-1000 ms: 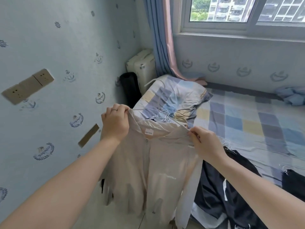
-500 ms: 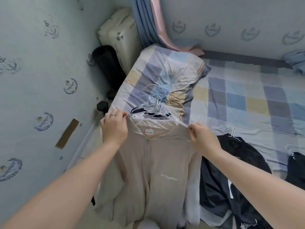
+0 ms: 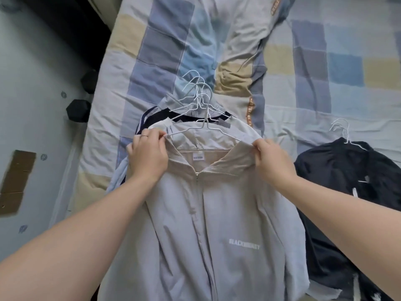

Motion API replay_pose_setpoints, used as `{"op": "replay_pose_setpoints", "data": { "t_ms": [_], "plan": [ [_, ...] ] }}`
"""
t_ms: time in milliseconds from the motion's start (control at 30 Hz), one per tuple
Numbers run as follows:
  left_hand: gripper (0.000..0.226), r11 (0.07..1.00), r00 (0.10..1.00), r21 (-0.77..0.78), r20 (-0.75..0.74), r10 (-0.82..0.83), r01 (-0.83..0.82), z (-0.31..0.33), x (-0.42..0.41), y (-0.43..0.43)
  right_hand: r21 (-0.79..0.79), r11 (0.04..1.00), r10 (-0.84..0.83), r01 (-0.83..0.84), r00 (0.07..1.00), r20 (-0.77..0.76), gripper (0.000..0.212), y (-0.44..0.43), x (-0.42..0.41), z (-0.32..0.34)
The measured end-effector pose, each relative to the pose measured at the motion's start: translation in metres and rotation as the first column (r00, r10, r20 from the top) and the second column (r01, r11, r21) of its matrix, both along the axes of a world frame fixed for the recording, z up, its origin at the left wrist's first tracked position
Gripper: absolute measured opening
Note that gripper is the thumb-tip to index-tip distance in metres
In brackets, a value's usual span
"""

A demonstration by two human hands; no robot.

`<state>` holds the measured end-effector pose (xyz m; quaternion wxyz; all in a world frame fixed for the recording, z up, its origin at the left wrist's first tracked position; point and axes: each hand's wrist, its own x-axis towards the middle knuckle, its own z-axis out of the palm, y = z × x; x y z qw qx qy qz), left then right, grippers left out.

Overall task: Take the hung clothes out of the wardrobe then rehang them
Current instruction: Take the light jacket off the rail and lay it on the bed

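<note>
A beige zip jacket (image 3: 208, 224) lies front up on the bed, on top of a stack of other hung clothes. My left hand (image 3: 148, 156) pinches its left shoulder by the collar. My right hand (image 3: 272, 158) grips the right side of the collar. A white wire hanger (image 3: 206, 124) sits in the neck opening, its hook pointing up the bed among several more white hooks (image 3: 196, 88). A dark navy garment (image 3: 184, 116) peeks out under the jacket.
A black jacket (image 3: 351, 187) on white hangers lies on the bed to the right. The checked duvet (image 3: 195, 46) is bunched at the head of the bed. A wall (image 3: 32, 127) and dark objects (image 3: 78, 109) on the floor flank the left side.
The view has dropped closer over the bed. The jacket, held up in the air before, now lies flat on the pile, with both hands still at its shoulders.
</note>
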<state>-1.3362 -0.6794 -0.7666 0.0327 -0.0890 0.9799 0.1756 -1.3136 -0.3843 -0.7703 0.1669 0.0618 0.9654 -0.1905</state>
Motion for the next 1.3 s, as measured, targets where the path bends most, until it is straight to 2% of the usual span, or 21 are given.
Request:
{"op": "replay_pose_setpoints", "data": {
  "t_ms": [133, 300, 400, 533, 767, 933, 1067, 1300],
  "plan": [
    [0.022, 0.998, 0.996, 0.040, 0.071, 0.047, -0.050, -0.044, -0.017, 0.000, -0.014, 0.995, -0.097, 0.098, 0.993, 0.060, 0.026, -0.009, -0.009, -0.048],
    [0.038, 0.994, 0.998, 0.105, 0.066, -0.001, -0.006, -0.051, -0.001, -0.003, -0.009, 0.995, -0.099, 0.101, 0.992, 0.081, 0.050, -0.015, 0.008, -0.050],
    [0.045, 0.988, 0.986, 0.139, 0.142, -0.085, 0.065, -0.028, 0.018, 0.003, 0.075, 0.995, -0.081, 0.071, 0.988, 0.130, 0.056, -0.020, 0.027, -0.023],
    [0.056, 0.968, 0.951, 0.194, 0.230, -0.205, 0.162, 0.031, 0.048, 0.022, 0.152, 0.988, -0.031, 0.008, 0.988, 0.148, 0.059, -0.027, 0.055, 0.036],
    [0.071, 0.909, 0.854, 0.135, 0.311, -0.417, 0.395, 0.142, 0.089, 0.055, 0.212, 0.967, -0.173, 0.141, 0.975, 0.139, 0.068, -0.042, 0.126, 0.154],
    [0.074, 0.828, 0.772, 0.143, 0.306, -0.558, 0.542, 0.198, 0.126, 0.088, 0.223, 0.937, -0.290, 0.270, 0.955, 0.063, 0.065, -0.031, 0.185, 0.218],
    [0.074, 0.740, 0.699, 0.138, 0.251, -0.670, 0.659, 0.228, 0.159, 0.123, 0.243, 0.892, -0.397, 0.382, 0.918, 0.014, 0.072, -0.011, 0.233, 0.255],
    [0.072, 0.546, 0.510, 0.187, 0.208, -0.834, 0.817, 0.259, 0.231, 0.197, 0.256, 0.752, -0.612, 0.608, 0.788, -0.074, 0.073, 0.032, 0.345, 0.292]
  ]
}}
